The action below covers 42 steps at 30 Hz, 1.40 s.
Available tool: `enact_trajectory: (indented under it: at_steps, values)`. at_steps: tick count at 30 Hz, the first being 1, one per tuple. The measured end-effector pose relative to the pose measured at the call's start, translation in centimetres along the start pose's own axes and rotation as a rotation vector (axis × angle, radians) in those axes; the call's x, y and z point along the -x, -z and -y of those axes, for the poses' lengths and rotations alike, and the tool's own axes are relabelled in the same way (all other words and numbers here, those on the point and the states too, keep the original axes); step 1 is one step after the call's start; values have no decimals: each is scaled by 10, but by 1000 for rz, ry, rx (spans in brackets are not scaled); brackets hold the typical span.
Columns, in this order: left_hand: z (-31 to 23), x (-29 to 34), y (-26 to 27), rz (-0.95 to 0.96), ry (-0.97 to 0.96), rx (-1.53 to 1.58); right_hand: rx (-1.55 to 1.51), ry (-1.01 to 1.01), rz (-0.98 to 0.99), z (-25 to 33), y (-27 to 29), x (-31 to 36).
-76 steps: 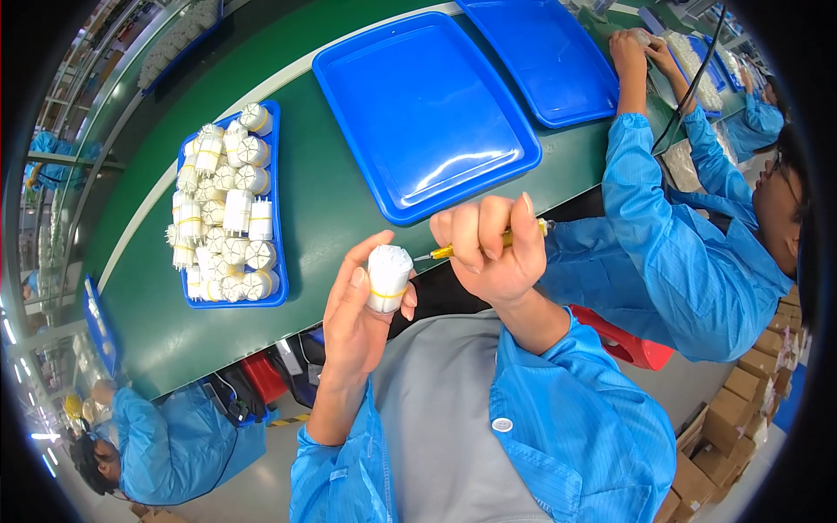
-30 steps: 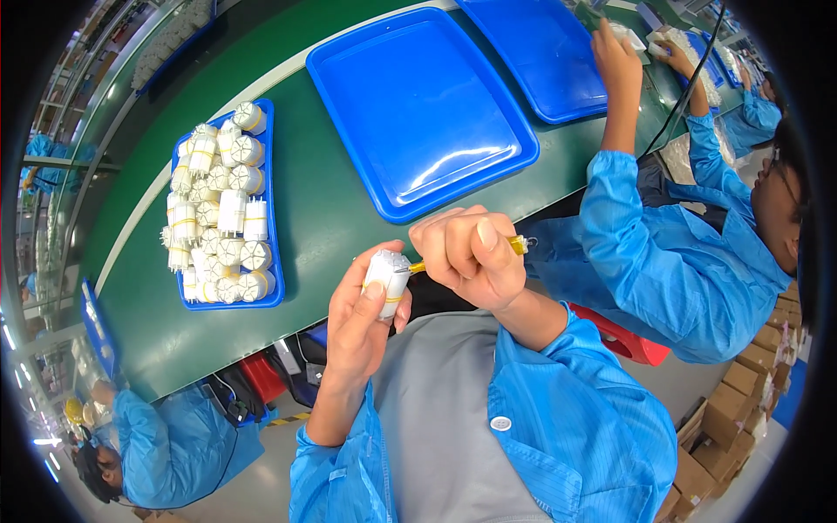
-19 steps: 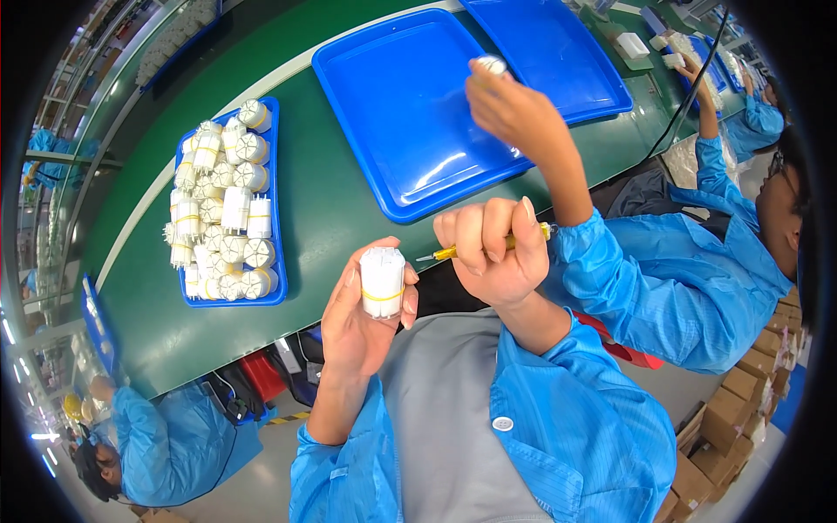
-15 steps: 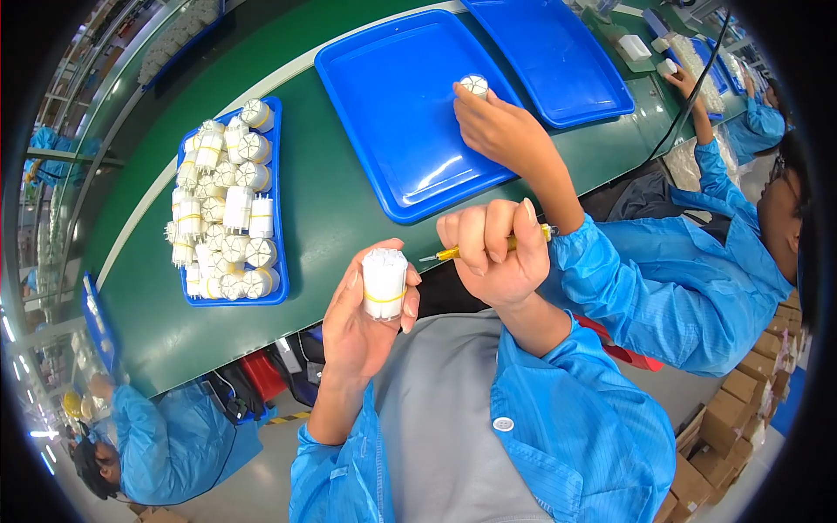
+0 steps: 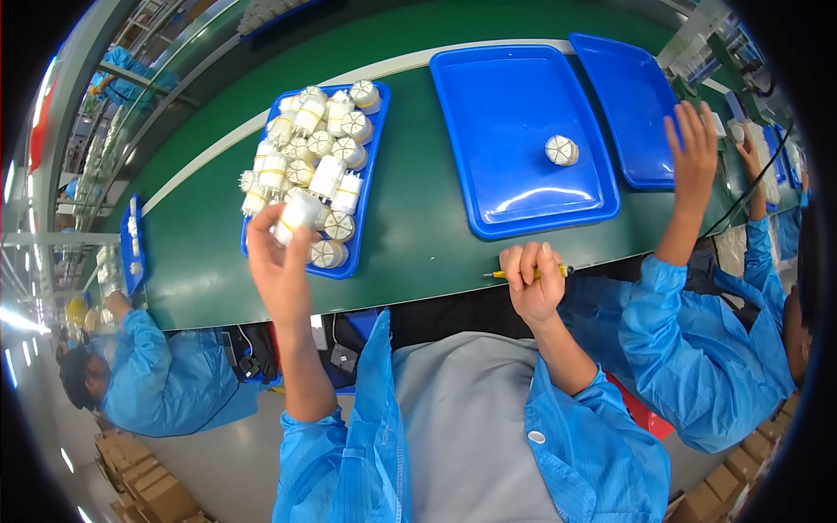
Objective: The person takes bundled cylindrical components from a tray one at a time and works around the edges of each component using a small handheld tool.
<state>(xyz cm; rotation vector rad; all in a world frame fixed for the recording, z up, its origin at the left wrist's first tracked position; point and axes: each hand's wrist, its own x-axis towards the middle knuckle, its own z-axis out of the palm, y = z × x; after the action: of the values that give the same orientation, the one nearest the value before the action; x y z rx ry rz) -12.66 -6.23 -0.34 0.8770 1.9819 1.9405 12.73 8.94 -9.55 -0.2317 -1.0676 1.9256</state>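
My left hand (image 5: 286,261) grips a white cylindrical part (image 5: 296,215) with a yellow band, over the near edge of a blue tray (image 5: 350,264). Similar white cylinders (image 5: 328,177), several with yellow bands, lie heaped in that tray. The held part is slightly blurred. In front of my body, my right hand (image 5: 534,281) is closed around a thin yellow-handled tool (image 5: 501,275) with a narrow metal tip. Its kind is not clear.
A second blue tray (image 5: 514,105) holds one white cylinder (image 5: 561,151). A third blue tray (image 5: 632,113) stands to its right, with a co-worker's hand (image 5: 695,148) over its edge. The trays rest on a green bench (image 5: 410,218). At the left sits another person (image 5: 174,379).
My left hand has moved left and forward to the full tray with the white cylinder. The co-worker let go of a cylinder in the middle tray and moved right. My view has shifted.
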Motion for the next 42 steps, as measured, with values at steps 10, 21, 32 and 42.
enact_trajectory:
  at_steps: [10,21,32,42]
  values:
    - [55,-42,107,-344,8,-205,101,23,42,-3,-2,1]
    - [89,-23,116,-114,-182,-255,157,30,51,-3,-3,1]
    - [80,-38,158,97,-186,-366,151,29,48,-6,-1,4]
    - [72,-58,136,148,77,-240,157,16,52,-5,-3,3]
